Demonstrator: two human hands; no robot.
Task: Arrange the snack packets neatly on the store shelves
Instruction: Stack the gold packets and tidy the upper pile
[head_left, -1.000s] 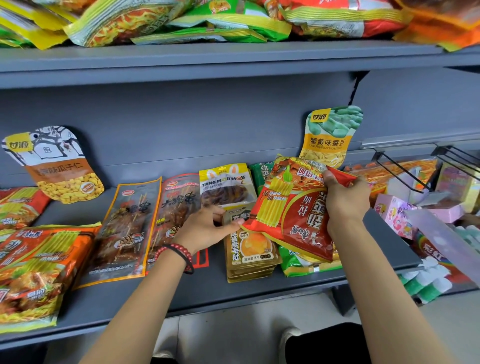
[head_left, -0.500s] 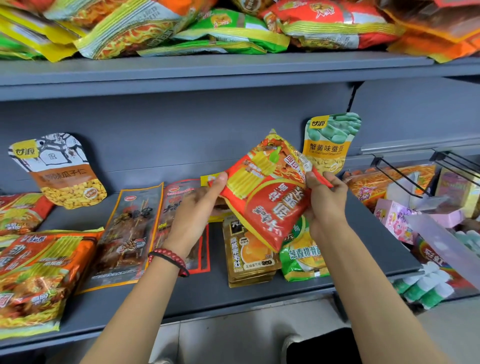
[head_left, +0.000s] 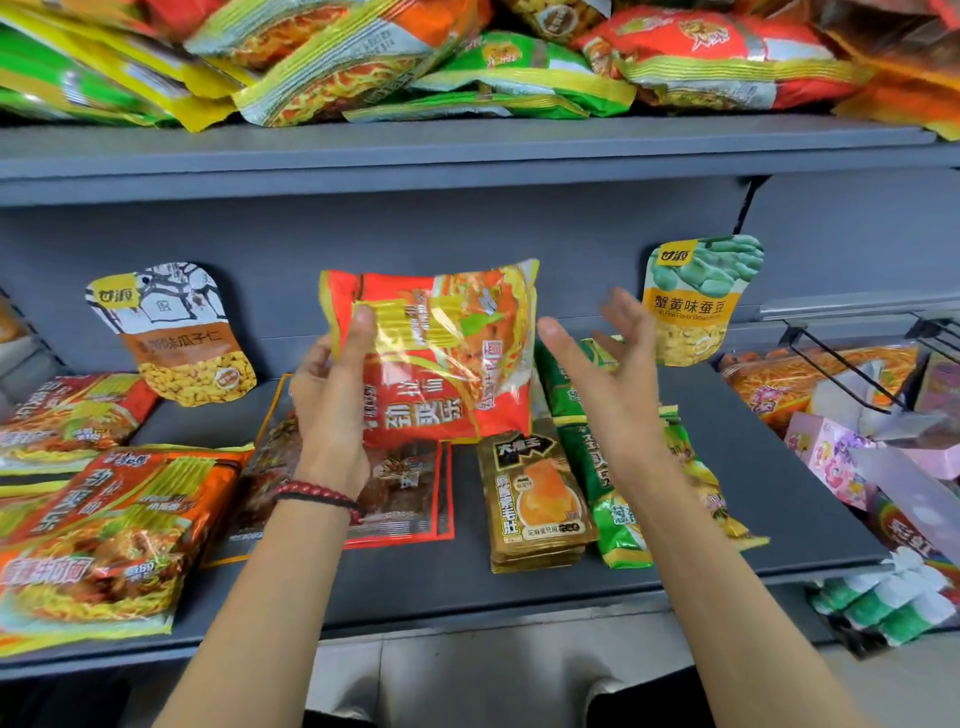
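1. Up top, the upper shelf (head_left: 467, 150) carries a loose heap of noodle packets (head_left: 363, 57) in green, yellow and red. They overlap every which way, and several poke past the front lip.
2. Down on the lower shelf (head_left: 769, 467), far left, orange noodle packets (head_left: 104, 535) lie flat in overlapping layers. The nearest one reaches right to the front edge.
3. Just behind them, a seed pouch (head_left: 176, 338) stands upright, leaning on the grey back panel (head_left: 467, 244).
4. Centre now: the left hand (head_left: 332, 405), with a braided bracelet (head_left: 317, 493) on the wrist, grips the red-and-yellow packet (head_left: 447, 364). The thumb is pressed across the packet's front near the left edge and the fingers are tucked behind it. The packet is up off the shelf, in front of the back panel.
5. Beneath it, flat skewer packets (head_left: 405, 483) lie on the shelf. Just to their right sits a stack of gold pouches (head_left: 535, 504), then green packets (head_left: 613, 499) running front to back.
6. The right hand (head_left: 608, 374) is wide open with fingers spread and the palm facing the packet. It holds nothing, stands a little apart from the packet's right edge, and hovers over the green packets.
7. Behind that hand, a broad bean pouch (head_left: 696, 301) leans on the back panel.
8. There is bare grey shelf from the green packets out to the shelf's right end, and a strip along the front edge too.
9. Far right, a wire basket (head_left: 847, 371) holds orange packets, with pink boxes (head_left: 826, 452) beside it.
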